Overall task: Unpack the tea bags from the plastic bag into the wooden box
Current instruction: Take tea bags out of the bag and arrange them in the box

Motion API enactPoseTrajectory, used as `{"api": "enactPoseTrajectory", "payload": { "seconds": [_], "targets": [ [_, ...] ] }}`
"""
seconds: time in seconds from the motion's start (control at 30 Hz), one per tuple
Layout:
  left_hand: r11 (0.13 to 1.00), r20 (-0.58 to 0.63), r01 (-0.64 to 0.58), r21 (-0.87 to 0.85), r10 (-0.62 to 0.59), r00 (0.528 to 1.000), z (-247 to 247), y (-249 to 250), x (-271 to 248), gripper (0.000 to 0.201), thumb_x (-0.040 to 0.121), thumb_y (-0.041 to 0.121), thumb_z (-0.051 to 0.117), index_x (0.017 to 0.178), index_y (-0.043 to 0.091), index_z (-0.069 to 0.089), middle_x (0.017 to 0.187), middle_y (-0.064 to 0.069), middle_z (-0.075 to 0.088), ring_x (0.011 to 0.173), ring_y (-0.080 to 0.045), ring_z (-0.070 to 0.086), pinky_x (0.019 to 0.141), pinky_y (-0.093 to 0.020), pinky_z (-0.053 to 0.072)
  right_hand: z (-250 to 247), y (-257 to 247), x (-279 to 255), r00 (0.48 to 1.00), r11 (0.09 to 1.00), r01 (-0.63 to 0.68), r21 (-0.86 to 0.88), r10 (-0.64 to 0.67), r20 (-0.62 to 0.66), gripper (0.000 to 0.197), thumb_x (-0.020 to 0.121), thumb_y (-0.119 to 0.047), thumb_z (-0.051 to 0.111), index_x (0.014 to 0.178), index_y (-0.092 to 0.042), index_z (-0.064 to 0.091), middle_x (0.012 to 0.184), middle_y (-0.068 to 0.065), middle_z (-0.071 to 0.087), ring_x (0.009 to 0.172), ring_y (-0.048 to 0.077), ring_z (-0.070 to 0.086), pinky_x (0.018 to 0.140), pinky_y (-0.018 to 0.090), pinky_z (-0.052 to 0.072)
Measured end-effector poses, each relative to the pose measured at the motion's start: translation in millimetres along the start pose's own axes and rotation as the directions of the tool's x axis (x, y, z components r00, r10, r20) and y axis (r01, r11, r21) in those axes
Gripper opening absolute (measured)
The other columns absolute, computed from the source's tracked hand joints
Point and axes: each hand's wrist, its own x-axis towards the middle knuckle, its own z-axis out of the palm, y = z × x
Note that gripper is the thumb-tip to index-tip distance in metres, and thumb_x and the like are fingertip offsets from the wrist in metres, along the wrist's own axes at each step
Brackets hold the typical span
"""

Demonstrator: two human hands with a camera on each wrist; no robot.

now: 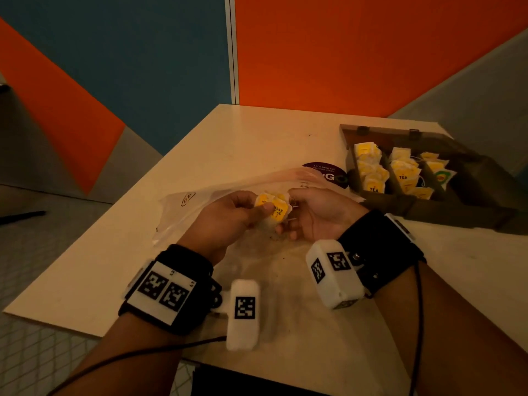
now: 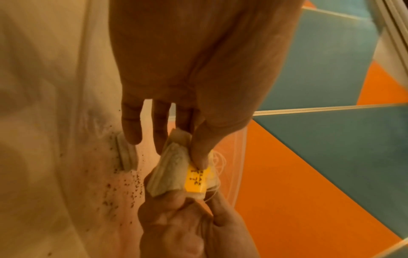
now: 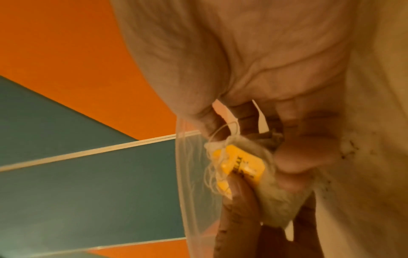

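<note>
Left hand [image 1: 228,215] and right hand [image 1: 317,212] both pinch tea bags [image 1: 273,208] above plastic bag [image 1: 217,195] on surface [image 1: 85,267]. Wooden box [image 1: 468,178] right, partly filled.

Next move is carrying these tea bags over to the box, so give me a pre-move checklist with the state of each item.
1. Both hands hold the tea bags: left hand and right hand pinch them. Ok.
2. Strings free of tangles: loose loops show at the bundle. Cannot tell.
3. Bags intact: loose tea specks lie on the plastic bag. Not ok.
4. Wooden box open. Ok.
5. Room in the box: compartments look well filled. Cannot tell.
</note>
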Motion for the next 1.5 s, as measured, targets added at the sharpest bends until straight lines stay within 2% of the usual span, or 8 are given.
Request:
{"api": "enactPoseTrajectory", "payload": {
  "seconds": [0.23, 0.4, 0.67, 0.8, 0.87, 1.0, 1.07, 1.5],
  "targets": [
    [0.982, -0.231, 0.040, -0.185, -0.083, 0.970, -10.7, 0.5, 4.9, 0.009, 0.090, 0.019, 0.064, 0.085, 0.011, 0.066, 0.088, -0.004, 0.072, 0.086, -0.018, 0.065, 0.086, -0.040, 0.051, 5.2, -10.2, 0.6, 0.960, 0.895, 0.097, -0.436, -0.200, -0.197, 0.012, 0.094, -0.022, 0.057, 0.097, -0.012, 0.064, 0.092, 0.011, 0.063, 0.066, 0.021, 0.056, 0.050, 0.028, 0.041],
    [0.928, -0.324, 0.094, -0.360, -0.219, 0.920, -13.9, -10.2, 12.5, 0.016, 0.094, 0.017, 0.058, 0.103, 0.006, 0.066, 0.100, -0.013, 0.068, 0.077, -0.021, 0.063, 0.062, -0.030, 0.053, 25.3, -27.8, 22.1, 0.963, 0.013, -0.007, -1.000, -0.269, -0.010, 0.025, 0.082, -0.041, 0.064, 0.107, -0.040, 0.062, 0.097, -0.011, 0.061, 0.087, 0.014, 0.057, 0.076, 0.029, 0.048],
    [0.783, -0.193, 0.202, -0.588, -0.379, 0.905, -25.9, -6.2, 17.6, 0.018, 0.099, 0.019, 0.048, 0.086, 0.010, 0.058, 0.087, -0.010, 0.060, 0.072, -0.021, 0.057, 0.065, -0.030, 0.049, 62.9, -33.5, 56.9, 0.971, -0.175, 0.231, -0.957, -0.030, 0.239, 0.032, 0.089, -0.031, 0.063, 0.120, -0.024, 0.063, 0.120, 0.002, 0.063, 0.104, 0.023, 0.060, 0.098, 0.039, 0.047],
    [0.752, -0.155, 0.255, -0.607, -0.427, 0.891, -31.9, -1.5, 16.1, 0.014, 0.099, 0.022, 0.049, 0.093, 0.014, 0.058, 0.088, -0.008, 0.060, 0.073, -0.018, 0.057, 0.061, -0.029, 0.052, 54.6, -35.7, 56.7, 0.967, -0.261, 0.068, -0.963, -0.222, 0.128, 0.020, 0.085, -0.033, 0.064, 0.100, -0.020, 0.063, 0.098, 0.001, 0.063, 0.089, 0.022, 0.060, 0.076, 0.030, 0.047],
    [0.744, -0.152, 0.261, -0.615, -0.436, 0.887, -32.5, -0.5, 14.6, 0.011, 0.098, 0.022, 0.052, 0.099, 0.014, 0.060, 0.090, -0.007, 0.061, 0.077, -0.017, 0.058, 0.065, -0.030, 0.052, 43.8, -37.4, 49.3, 0.969, -0.156, 0.034, -0.987, -0.239, 0.071, 0.013, 0.086, -0.038, 0.063, 0.094, -0.028, 0.063, 0.091, -0.006, 0.066, 0.083, 0.017, 0.063, 0.071, 0.029, 0.048],
    [0.761, -0.140, 0.244, -0.601, -0.401, 0.905, -31.2, 0.5, 8.2, 0.015, 0.096, 0.020, 0.055, 0.108, 0.014, 0.061, 0.087, -0.003, 0.062, 0.077, -0.015, 0.057, 0.066, -0.029, 0.049, 26.9, -28.4, 34.1, 0.975, 0.722, 0.099, -0.685, -0.208, -0.078, 0.002, 0.091, -0.017, 0.064, 0.092, -0.016, 0.065, 0.082, 0.006, 0.071, 0.071, 0.021, 0.068, 0.064, 0.035, 0.055],
    [0.774, -0.126, 0.252, -0.582, -0.391, 0.912, -30.6, 0.6, 6.8, 0.007, 0.096, 0.019, 0.056, 0.100, 0.015, 0.060, 0.082, -0.002, 0.059, 0.073, -0.014, 0.054, 0.066, -0.029, 0.045, 21.3, -20.1, 24.7, 0.979, 0.917, 0.142, -0.373, -0.185, -0.083, 0.008, 0.091, -0.004, 0.061, 0.094, -0.011, 0.063, 0.080, 0.009, 0.070, 0.073, 0.023, 0.066, 0.065, 0.036, 0.053],
    [0.837, 0.084, 0.282, -0.469, -0.275, 0.958, -15.7, 6.9, -0.8, 0.019, 0.094, 0.018, 0.055, 0.109, 0.009, 0.064, 0.103, -0.007, 0.064, 0.081, -0.017, 0.056, 0.063, -0.028, 0.041, 14.7, 14.8, 10.1, 0.937, 0.913, 0.331, 0.236, -0.289, -0.197, 0.023, 0.092, 0.010, 0.046, 0.091, -0.009, 0.058, 0.078, 0.009, 0.066, 0.070, 0.020, 0.062, 0.059, 0.028, 0.055]
  ]
}}
